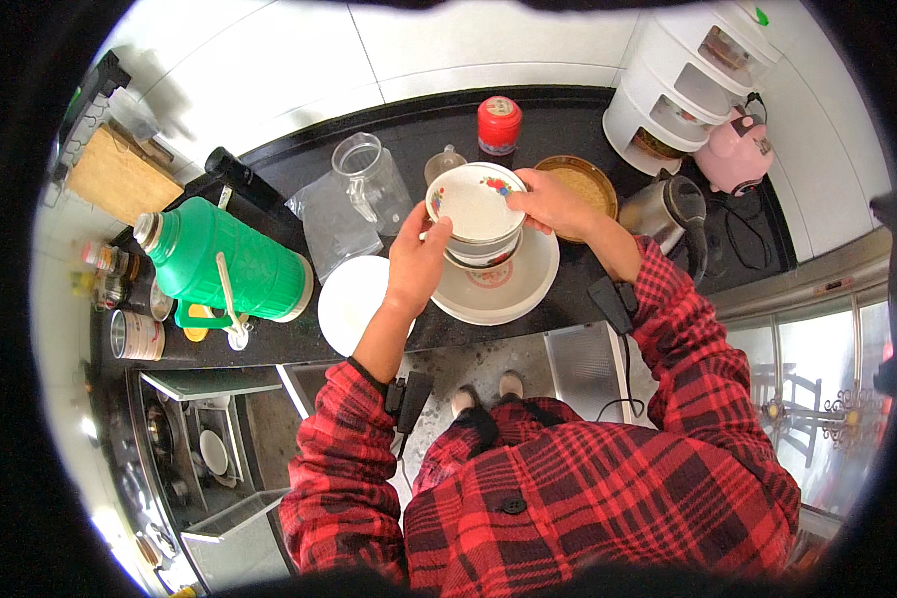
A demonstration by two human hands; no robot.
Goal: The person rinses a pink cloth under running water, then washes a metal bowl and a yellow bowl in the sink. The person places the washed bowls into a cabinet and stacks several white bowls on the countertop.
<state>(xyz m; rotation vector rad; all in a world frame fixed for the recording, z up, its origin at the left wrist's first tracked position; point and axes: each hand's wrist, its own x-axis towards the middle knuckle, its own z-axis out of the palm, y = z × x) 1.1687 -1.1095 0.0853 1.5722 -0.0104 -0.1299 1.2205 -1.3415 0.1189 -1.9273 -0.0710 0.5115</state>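
My left hand (415,261) and my right hand (557,200) grip opposite sides of a white floral bowl (472,205), which tops a small stack of bowls. The stack is over a large pale basin (527,280) on the black counter; whether it rests inside cannot be told. A white plate or shallow bowl (351,303) lies beside the basin, partly behind my left wrist. Behind my hands stand a clear glass jug (374,179), a small glass cup (444,161) and a red canister (499,125). A brown-rimmed round tray (605,187) lies by my right hand.
A green thermos flask (232,258) stands at the left near a metal can (138,335). Right are an electric kettle (654,213), a white tiered container (665,105) and a pink appliance (734,153). Cabinet doors (232,523) stand open below the counter (269,351).
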